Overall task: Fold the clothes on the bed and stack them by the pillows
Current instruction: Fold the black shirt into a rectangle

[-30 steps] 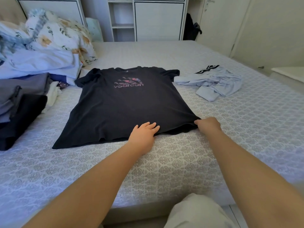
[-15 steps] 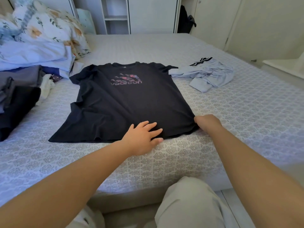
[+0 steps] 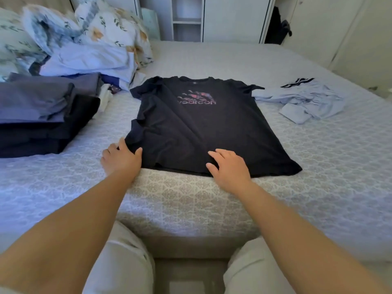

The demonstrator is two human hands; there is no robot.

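Both bare arms reached forward over the near edge of the bed. The left hand (image 3: 121, 159) curled its fingers and thumb around a fold of cloth, apparently gripping it. The right hand (image 3: 230, 168) lay palm down, its fingers (image 3: 220, 153) spread and nearly straight.

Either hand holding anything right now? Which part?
The left hand grips the black T-shirt at its bottom left hem corner. The right hand rests flat on the hem, gripping nothing.
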